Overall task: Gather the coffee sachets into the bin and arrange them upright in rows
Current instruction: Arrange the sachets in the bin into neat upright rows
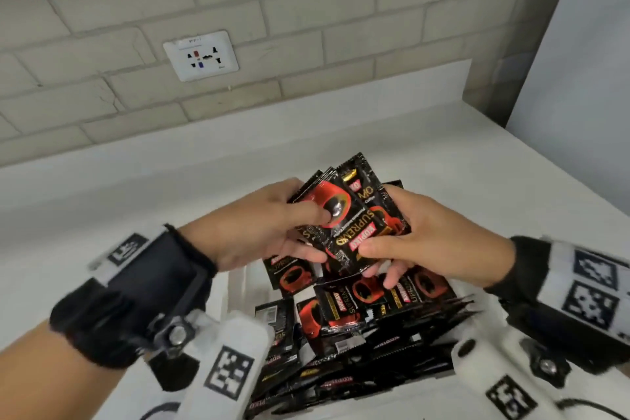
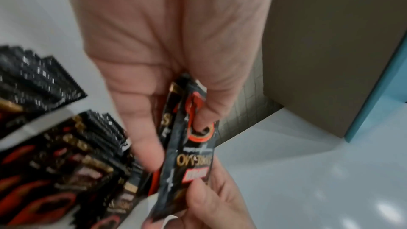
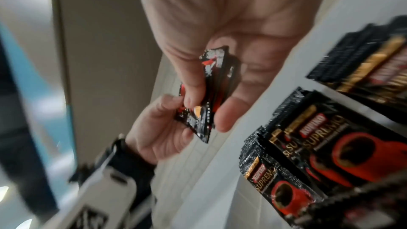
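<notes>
Coffee sachets point(image 1: 347, 215) are being pinched as a loose fan by left hand point(image 1: 259, 225) and right hand point(image 1: 433, 242) above the bin point(image 1: 238, 286) at 6 o'clock, risking one slipping out

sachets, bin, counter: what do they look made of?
Sachets: glossy printed foil or plastic film; they show glare, crinkles and serrated sealed edges. Bin: likely white moulded plastic, smooth; mostly hidden. Counter: smooth white satin surface, laminate or solid surface; cannot tell which.
</notes>
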The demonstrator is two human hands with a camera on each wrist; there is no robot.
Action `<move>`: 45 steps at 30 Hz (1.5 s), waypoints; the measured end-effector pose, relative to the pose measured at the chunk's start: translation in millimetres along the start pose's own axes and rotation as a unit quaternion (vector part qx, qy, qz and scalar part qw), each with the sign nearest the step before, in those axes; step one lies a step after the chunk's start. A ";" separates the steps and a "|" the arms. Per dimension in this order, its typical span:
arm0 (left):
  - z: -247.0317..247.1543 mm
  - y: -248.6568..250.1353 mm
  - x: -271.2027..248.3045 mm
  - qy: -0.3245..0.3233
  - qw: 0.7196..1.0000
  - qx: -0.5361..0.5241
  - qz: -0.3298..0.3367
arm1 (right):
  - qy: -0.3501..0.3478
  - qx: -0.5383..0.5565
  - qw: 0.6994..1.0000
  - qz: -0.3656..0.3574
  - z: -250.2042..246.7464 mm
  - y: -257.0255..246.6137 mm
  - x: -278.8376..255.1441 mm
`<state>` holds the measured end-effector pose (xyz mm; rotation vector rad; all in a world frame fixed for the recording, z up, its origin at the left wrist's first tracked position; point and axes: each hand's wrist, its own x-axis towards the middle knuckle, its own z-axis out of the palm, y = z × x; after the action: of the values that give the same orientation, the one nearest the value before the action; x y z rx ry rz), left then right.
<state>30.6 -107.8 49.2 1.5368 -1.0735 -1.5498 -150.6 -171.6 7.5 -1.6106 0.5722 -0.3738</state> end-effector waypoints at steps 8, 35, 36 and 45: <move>41.9 -32.1 19.4 0.074 0.988 -0.046 0.126 | 0.021 0.227 0.973 0.015 -20.7 28.8 -25.9; 69.9 -90.6 2.0 0.063 0.986 -0.055 0.147 | 0.112 -0.027 0.991 -0.065 -3.3 38.3 -54.5; 66.8 -94.4 0.5 0.046 0.986 -0.048 0.153 | 0.112 -0.058 0.990 -0.056 -6.0 37.5 -58.5; 73.6 -78.6 -10.4 -0.094 0.985 0.030 0.140 | -0.079 -0.464 0.879 -0.078 -3.8 7.7 -72.1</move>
<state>-36.1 -59.5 -21.0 1.2331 -1.3883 -1.4971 -213.0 -134.5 6.8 -2.5984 0.5220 -0.0595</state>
